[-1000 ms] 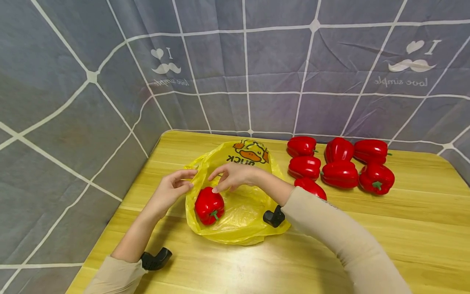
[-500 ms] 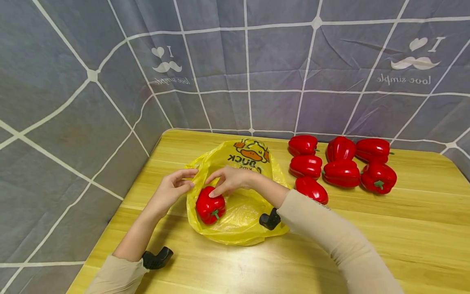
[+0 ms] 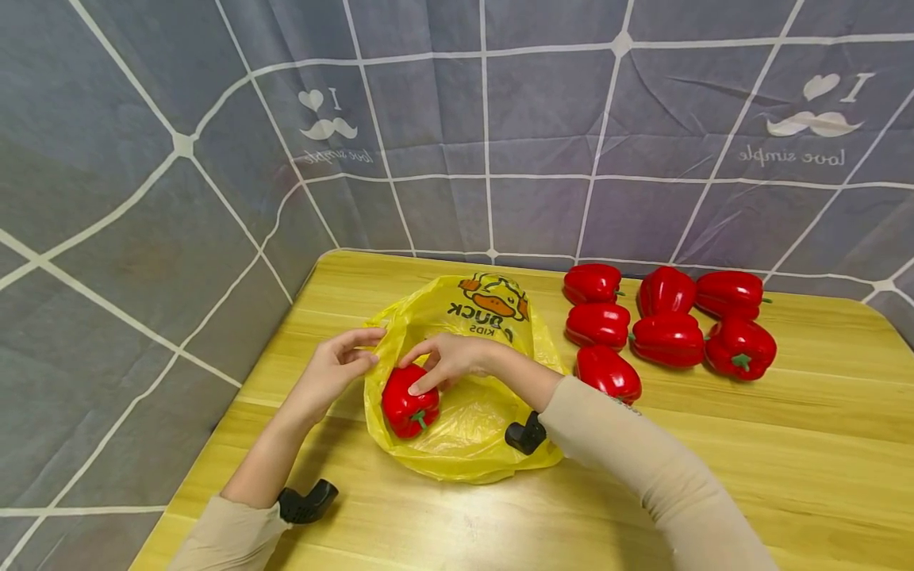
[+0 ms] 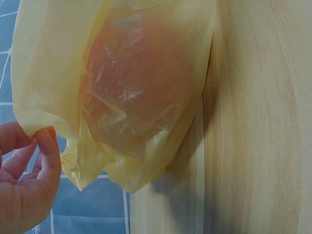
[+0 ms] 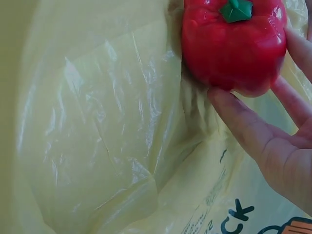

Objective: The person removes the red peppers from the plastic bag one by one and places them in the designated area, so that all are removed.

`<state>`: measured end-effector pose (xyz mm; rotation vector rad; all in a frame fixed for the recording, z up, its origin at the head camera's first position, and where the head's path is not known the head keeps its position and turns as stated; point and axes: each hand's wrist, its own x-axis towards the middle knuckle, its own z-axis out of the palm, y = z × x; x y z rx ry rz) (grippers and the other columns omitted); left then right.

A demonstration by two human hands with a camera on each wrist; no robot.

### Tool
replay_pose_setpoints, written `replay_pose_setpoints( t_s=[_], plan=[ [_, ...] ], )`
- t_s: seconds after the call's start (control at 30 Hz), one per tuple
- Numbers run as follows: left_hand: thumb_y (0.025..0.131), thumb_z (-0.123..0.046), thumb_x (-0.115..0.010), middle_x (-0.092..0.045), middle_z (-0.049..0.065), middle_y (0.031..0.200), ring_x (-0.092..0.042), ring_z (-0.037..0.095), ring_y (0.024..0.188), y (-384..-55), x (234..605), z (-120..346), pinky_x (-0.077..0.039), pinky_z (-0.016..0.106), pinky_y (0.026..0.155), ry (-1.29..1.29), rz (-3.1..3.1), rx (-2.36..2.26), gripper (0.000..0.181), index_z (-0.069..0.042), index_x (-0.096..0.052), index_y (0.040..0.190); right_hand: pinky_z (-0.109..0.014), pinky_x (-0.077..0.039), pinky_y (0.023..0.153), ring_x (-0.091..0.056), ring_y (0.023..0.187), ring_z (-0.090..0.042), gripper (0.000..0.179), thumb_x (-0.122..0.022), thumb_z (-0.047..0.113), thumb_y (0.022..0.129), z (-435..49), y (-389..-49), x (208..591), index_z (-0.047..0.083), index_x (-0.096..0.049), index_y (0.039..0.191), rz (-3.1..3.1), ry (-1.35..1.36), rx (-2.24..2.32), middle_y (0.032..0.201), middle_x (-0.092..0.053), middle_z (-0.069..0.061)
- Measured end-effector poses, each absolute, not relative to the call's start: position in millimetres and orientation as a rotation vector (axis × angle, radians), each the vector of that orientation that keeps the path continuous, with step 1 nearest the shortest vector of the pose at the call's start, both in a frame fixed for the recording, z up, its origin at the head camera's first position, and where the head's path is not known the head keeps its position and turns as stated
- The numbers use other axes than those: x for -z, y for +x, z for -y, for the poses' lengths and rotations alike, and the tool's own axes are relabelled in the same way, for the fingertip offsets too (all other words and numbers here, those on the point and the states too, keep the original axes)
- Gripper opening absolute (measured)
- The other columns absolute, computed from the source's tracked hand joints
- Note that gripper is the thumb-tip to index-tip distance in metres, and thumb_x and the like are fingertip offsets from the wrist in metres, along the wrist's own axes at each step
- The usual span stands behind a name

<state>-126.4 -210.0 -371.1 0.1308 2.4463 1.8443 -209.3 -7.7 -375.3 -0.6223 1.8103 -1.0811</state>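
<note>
A yellow plastic bag with a duck print lies on the table, its mouth spread wide. Inside, at the bag's left side, sits a red bell pepper with a green stem. My right hand reaches into the bag and holds this pepper, thumb on one side and fingers on the other; the right wrist view shows the pepper between the thumb and fingers. At the bag's left rim, my left hand pinches the plastic between thumb and fingers. In the left wrist view the pepper shows only dimly through the bag.
Several more red bell peppers lie grouped on the wooden table, right of the bag. A grey curtain with white lines stands along the back and left. Black wrist-worn devices sit on both forearms.
My right hand has moved slightly down into the bag, and its thumb and fingers have closed around the pepper. The left hand has stayed at the bag's rim.
</note>
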Motion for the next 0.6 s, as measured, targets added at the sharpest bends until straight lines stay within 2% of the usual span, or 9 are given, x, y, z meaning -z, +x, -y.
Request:
replay_pose_setpoints(
  t_s=[0.17, 0.6],
  plan=[
    [0.09, 0.0, -0.055, -0.05, 0.025, 0.122, -0.058, 0.016, 0.094, -126.6, 371.2, 210.8, -0.048, 0.019, 0.08, 0.134, -2.435, -1.852, 0.039, 0.007, -0.049, 0.128, -0.038, -0.053, 0.077, -0.061, 0.088, -0.02, 0.047, -0.068, 0.003, 0.083, 6.9, -210.2, 376.5, 0.005, -0.054, 0.128, -1.772, -0.585, 1.108, 0.104, -0.059, -0.013],
    [0.091, 0.0, -0.054, -0.05, 0.025, 0.122, -0.058, 0.012, 0.092, -126.3, 371.0, 211.3, -0.048, 0.019, 0.079, 0.135, -2.435, -1.863, 0.038, 0.007, -0.049, 0.128, -0.034, -0.054, 0.074, -0.059, 0.09, -0.023, 0.046, -0.069, -0.001, 0.08, 3.0, -211.9, 373.4, 0.004, -0.057, 0.125, -1.782, -0.579, 1.11, 0.11, -0.056, -0.016]
  ],
)
